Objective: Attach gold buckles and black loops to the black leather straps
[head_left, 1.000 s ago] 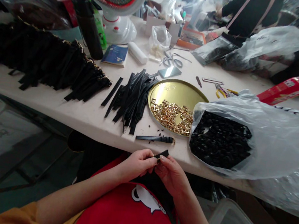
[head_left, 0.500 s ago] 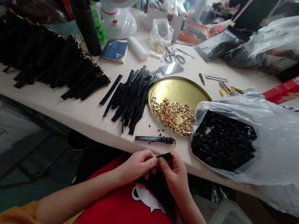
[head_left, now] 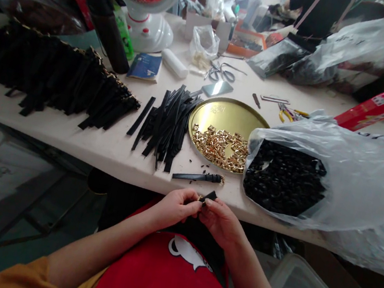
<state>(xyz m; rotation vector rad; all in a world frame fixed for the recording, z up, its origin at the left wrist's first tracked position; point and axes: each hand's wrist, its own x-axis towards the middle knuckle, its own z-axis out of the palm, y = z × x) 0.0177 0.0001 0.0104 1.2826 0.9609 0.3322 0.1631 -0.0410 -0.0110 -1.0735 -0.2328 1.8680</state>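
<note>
My left hand (head_left: 178, 207) and my right hand (head_left: 219, 218) meet just below the table's front edge, both pinched on one short black strap (head_left: 208, 196) with a small gold buckle at its end. Just beyond them a finished black strap with a gold buckle (head_left: 198, 177) lies flat on the table. A round gold tray (head_left: 228, 116) behind it holds several loose gold buckles (head_left: 220, 148). Left of the tray lies a pile of loose black straps (head_left: 168, 123).
A clear plastic bag of small black pieces (head_left: 284, 179) lies at the right. A long row of black straps (head_left: 50, 77) fills the left. A fan base (head_left: 147, 31), dark bottle (head_left: 107, 30), booklet (head_left: 148, 66), scissors (head_left: 220, 72) and pliers (head_left: 288, 113) stand further back. Another person (head_left: 323, 9) works at the far side.
My hands stay together at the strap, shifting only slightly. The view has tilted a little; nothing on the table has moved.
</note>
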